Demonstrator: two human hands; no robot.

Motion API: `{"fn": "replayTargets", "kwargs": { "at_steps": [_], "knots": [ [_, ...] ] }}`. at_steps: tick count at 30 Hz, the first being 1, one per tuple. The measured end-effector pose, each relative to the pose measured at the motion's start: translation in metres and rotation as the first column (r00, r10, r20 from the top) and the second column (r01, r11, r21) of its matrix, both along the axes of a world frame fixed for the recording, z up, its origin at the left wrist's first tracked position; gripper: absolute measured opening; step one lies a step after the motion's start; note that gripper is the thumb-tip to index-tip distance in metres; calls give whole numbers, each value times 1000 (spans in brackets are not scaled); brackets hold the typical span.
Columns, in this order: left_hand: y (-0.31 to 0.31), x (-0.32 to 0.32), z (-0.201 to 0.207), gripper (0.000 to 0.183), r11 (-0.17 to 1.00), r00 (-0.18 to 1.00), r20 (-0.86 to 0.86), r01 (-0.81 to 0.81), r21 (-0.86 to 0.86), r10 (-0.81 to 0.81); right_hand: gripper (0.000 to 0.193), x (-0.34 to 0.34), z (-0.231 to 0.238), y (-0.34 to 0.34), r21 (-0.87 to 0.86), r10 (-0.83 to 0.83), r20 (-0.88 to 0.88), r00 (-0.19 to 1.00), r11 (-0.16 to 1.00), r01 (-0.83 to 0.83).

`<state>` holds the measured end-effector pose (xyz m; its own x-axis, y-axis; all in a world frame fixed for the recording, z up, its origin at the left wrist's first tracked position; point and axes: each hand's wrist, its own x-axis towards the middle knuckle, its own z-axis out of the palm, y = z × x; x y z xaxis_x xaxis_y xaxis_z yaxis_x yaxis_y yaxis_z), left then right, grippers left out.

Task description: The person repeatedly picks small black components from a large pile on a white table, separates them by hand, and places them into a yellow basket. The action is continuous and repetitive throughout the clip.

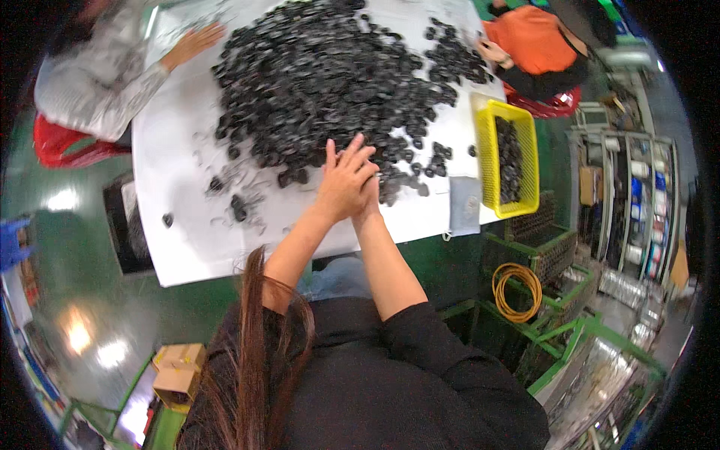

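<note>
My left hand (345, 182) lies over my right hand (369, 201) at the near edge of a large heap of small black rounded parts (322, 82). The left fingers are stretched out and partly spread. Most of the right hand, its fingers included, is hidden beneath the left, so whether it holds anything does not show. Black parts lie close around both hands on the white tabletop (292, 221). Left of them, thin dark scraps (247, 210) and a few loose black pieces are scattered.
A yellow basket (534, 161) of black parts stands at the table's right, beside a grey-blue pouch (464, 206). A co-worker's hand (196, 43) is at the far left, another's (491, 51) at the far right. Green metal frames and a yellow hose coil (517, 292) sit lower right.
</note>
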<state>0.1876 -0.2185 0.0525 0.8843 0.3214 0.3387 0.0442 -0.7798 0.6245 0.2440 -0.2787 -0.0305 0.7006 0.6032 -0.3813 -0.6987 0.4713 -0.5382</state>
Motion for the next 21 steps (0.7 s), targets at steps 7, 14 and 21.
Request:
{"fn": "replayTargets", "kwargs": {
  "at_steps": [7,14,21],
  "knots": [
    [-93,136,37,45,953,956,-7,294,78,-294,26,145,31,-143,142,-329,-106,938,929,342],
    [-84,124,23,39,971,970,79,233,-50,-228,33,293,46,-255,81,-638,-358,681,706,704],
    [31,-180,-60,27,962,843,-489,271,24,-225,59,351,64,-278,-715,-313,187,931,606,348]
  ]
}}
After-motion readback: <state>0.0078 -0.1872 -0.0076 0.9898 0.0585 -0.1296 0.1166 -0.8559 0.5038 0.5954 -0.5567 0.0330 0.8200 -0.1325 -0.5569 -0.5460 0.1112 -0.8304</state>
